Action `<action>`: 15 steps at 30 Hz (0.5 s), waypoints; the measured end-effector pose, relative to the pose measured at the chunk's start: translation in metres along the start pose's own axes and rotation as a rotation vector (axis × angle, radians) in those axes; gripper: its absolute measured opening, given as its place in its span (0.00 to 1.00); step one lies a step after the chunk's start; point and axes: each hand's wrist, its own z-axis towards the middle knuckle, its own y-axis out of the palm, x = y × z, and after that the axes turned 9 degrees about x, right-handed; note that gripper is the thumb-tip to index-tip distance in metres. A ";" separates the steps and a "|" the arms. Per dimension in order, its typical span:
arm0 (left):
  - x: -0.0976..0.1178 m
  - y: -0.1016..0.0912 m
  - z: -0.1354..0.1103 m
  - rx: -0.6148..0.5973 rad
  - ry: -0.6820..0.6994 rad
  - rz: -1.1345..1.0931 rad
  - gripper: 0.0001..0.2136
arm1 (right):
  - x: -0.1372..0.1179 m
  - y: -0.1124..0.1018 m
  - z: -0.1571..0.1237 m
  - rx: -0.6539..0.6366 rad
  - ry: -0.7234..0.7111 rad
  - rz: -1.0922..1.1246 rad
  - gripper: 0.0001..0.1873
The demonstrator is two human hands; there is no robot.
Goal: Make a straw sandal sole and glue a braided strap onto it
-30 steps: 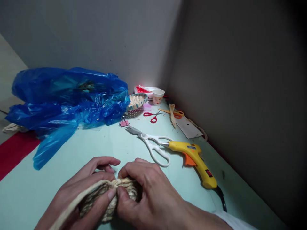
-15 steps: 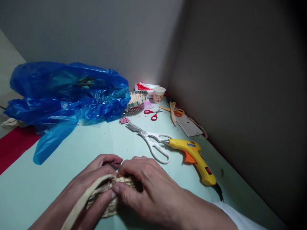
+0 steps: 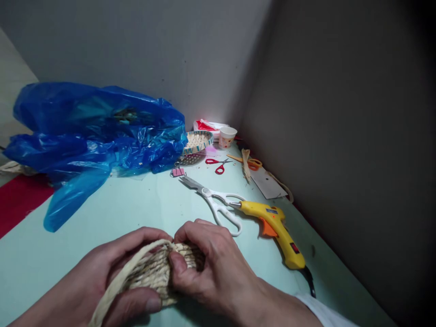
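A small woven straw piece (image 3: 151,272), made of rows of pale and brown twisted strands, is held between my two hands low in the view. My left hand (image 3: 119,268) wraps round its left side, thumb along the near face and fingers behind. A loose pale straw cord (image 3: 117,284) runs from the top edge down across the left palm. My right hand (image 3: 211,263) pinches the top edge, thumb in front and fingers at the back, where the cord meets the weave. The underside of the piece is hidden.
Beyond my right hand lie white-handled scissors (image 3: 216,206) and a yellow glue gun (image 3: 272,218). Farther back are red scissors (image 3: 220,165), a pink binder clip (image 3: 177,171), a paper cup (image 3: 227,137), a woven basket (image 3: 200,141) and orange scissors (image 3: 255,163). A blue plastic bag (image 3: 98,131) fills the left.
My left thumb has moved away from the right thumb, down along the near face, and the left fingers have straightened over the back. More of the weave shows. The view has shifted slightly.
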 end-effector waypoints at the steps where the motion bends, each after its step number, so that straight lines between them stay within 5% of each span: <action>1: 0.002 -0.001 0.000 -0.034 -0.070 -0.068 0.26 | 0.000 0.001 0.000 0.016 -0.014 0.001 0.03; 7: 0.014 -0.005 0.007 0.027 -0.238 -0.228 0.21 | -0.004 -0.005 0.004 0.013 0.046 0.085 0.04; 15: -0.006 -0.019 0.015 0.018 -0.115 -0.165 0.19 | -0.017 -0.022 0.011 -0.143 0.146 0.089 0.07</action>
